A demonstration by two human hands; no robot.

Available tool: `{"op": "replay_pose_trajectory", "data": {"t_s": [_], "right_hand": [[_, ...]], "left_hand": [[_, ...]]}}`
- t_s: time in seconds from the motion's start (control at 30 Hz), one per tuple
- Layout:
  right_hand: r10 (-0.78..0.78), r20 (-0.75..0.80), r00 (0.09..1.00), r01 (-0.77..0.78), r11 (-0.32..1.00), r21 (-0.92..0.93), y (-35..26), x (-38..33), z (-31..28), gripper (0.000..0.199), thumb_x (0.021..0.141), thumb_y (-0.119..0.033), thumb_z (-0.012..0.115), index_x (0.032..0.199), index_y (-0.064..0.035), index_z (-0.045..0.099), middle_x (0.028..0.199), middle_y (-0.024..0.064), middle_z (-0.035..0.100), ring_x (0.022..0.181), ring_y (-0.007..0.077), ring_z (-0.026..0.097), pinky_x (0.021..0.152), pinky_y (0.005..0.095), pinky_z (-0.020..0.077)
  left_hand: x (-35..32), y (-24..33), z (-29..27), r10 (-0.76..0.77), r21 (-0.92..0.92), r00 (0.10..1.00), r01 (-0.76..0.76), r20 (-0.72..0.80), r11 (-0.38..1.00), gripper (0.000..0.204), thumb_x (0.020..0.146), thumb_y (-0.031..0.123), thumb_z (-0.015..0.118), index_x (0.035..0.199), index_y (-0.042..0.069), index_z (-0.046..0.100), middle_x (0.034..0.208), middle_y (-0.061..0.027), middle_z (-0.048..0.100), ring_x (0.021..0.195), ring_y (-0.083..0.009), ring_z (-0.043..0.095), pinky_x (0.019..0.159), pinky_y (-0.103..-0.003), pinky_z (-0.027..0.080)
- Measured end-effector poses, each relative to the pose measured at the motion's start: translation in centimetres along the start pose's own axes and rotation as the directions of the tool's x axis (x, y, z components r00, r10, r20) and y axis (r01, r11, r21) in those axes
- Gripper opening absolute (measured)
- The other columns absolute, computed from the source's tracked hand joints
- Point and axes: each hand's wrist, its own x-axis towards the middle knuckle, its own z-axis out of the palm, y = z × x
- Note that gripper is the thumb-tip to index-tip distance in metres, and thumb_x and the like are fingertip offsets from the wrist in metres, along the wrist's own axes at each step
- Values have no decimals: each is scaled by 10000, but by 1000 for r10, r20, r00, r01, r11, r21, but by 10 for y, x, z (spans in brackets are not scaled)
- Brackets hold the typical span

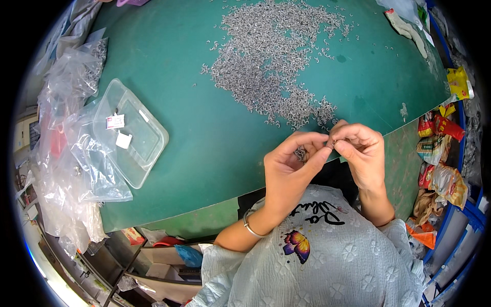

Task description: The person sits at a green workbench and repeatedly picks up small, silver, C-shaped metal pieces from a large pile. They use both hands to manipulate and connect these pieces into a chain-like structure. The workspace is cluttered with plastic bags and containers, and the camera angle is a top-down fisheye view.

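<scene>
My left hand is cupped near the table's front edge, holding a small cluster of little metal hooks in its palm and fingers. My right hand meets it, thumb and forefinger pinching one tiny metal piece against the left fingertips. A wide heap of the same small grey metal hooks is spread on the green table just beyond both hands. A silver bracelet sits on my left wrist.
A clear plastic lid or tray with small paper tags lies at the left, beside crumpled clear plastic bags. Snack wrappers pile at the right by a blue frame. A glove lies at the far right.
</scene>
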Motion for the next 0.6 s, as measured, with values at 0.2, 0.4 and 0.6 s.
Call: {"op": "replay_pose_trajectory", "data": {"t_s": [0.2, 0.4, 0.6], "right_hand": [[-136, 68, 988, 148, 966, -213, -7, -3, 3, 149, 740, 56, 630, 885, 23, 620, 826, 73, 610, 786, 148, 515, 709, 266, 393], [-143, 46, 989, 149, 968, -202, -12, -5, 9, 135, 738, 54, 626, 869, 24, 624, 821, 73, 603, 780, 160, 512, 715, 277, 387], [-200, 130, 971, 229, 934, -273, -18, -3, 8, 108, 724, 44, 635, 831, 33, 624, 812, 96, 595, 770, 183, 516, 699, 290, 396]], "left_hand": [[-3, 2, -1, 32, 57, 999, -32, 11, 998, 123, 776, -66, 589, 890, -34, 619, 854, -67, 596, 734, -78, 492, 620, -192, 376], [-5, 9, -1, -159, -115, 987, 161, 26, 980, 63, 799, -17, 603, 857, -12, 628, 790, -5, 576, 671, -31, 453, 575, -171, 356], [-6, 11, -4, -269, -192, 960, 280, 80, 941, 66, 813, 58, 624, 853, 6, 635, 767, 35, 578, 608, 14, 421, 510, -145, 323]]}}
